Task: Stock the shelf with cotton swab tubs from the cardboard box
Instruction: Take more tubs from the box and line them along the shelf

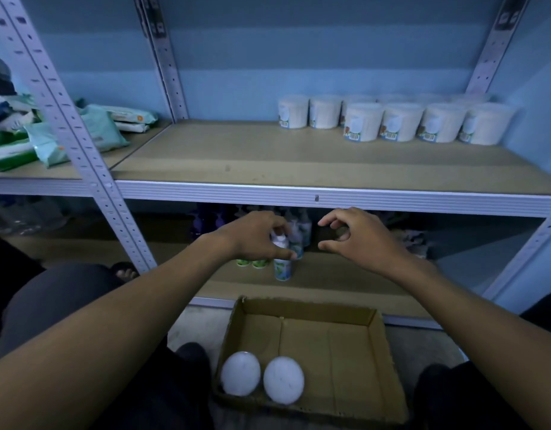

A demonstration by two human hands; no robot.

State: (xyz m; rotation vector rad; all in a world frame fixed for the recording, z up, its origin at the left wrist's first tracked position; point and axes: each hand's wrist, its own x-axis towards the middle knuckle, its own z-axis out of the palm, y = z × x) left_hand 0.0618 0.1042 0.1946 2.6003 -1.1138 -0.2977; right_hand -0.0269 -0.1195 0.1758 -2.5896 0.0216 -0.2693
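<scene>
The cardboard box [376,361] lies on the floor in front of me, with two cotton swab tubs in its near left corner, seen from above as white lids [240,373] [283,380]. Several cotton swab tubs [401,122] stand in two rows at the back right of the middle shelf [237,156]. My left hand [255,237] and my right hand [361,240] hover side by side below that shelf's front edge, above the box. Both have curled, spread fingers and hold nothing. A small bottle [282,268] on the lower shelf shows behind my left fingers.
Packs of wipes [97,128] are piled on the neighbouring shelf to the left, past a perforated metal upright [81,144]. More small bottles and dark items stand on the lower shelf behind my hands. My knees flank the box.
</scene>
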